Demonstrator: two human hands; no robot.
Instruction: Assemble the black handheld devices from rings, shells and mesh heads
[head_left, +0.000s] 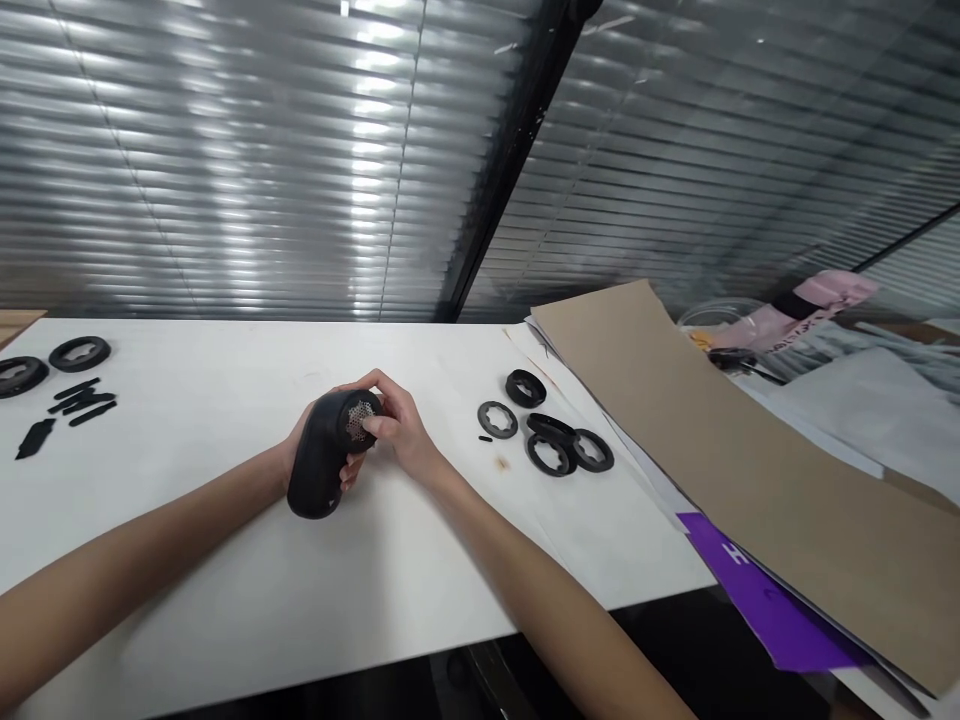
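Note:
A black fabric shaver (pixel 319 460) with a round perforated metal head (pixel 360 418) is held above the white table, its head tilted up towards me. My left hand (pixel 351 470) is closed round the body from behind, so most of it is hidden; a few fingertips show below the head. My right hand (pixel 403 425) grips the head end, with the thumb pressed on the metal mesh and the index finger bent over the far rim. To the right of this hand lies a flat black notched ring (pixel 497 408), beside a tiny black strip (pixel 486 439).
More black rings (pixel 555 432) and a black cap-like ring (pixel 526 377) lie on the right. At far left are two black rings (pixel 79 353) and several dark strips (pixel 91 412). Brown cardboard (pixel 720 440) covers papers and a purple sheet (pixel 757 590). Blinds (pixel 262 150) stand behind.

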